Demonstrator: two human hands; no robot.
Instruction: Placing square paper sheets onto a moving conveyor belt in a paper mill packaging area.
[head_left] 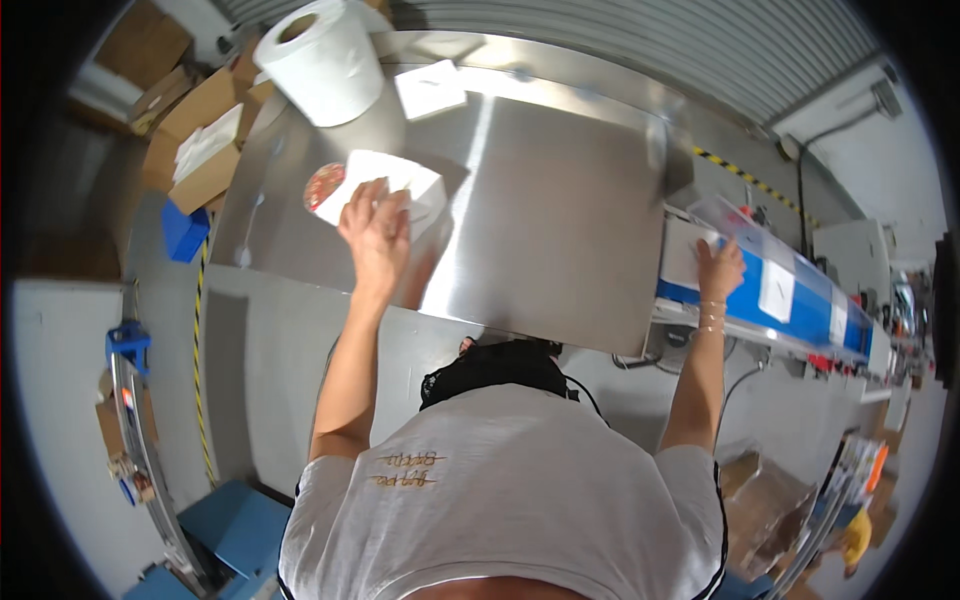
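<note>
On the steel table, my left hand rests on a small stack of flat white packets, its fingers bent over the top one. A round red-patterned piece shows beside the stack, partly covered by it. Far to the right, my right hand is at the edge of another flat white packet, thumb against it, at the near end of a blue conveyor belt. Farther along the belt lie more white packets, one close to my right hand and one beyond it.
A large white paper roll stands at the table's back left, with a white sheet beside it. Left of the steel table is an open cardboard box. A clear guard runs along the belt's far side.
</note>
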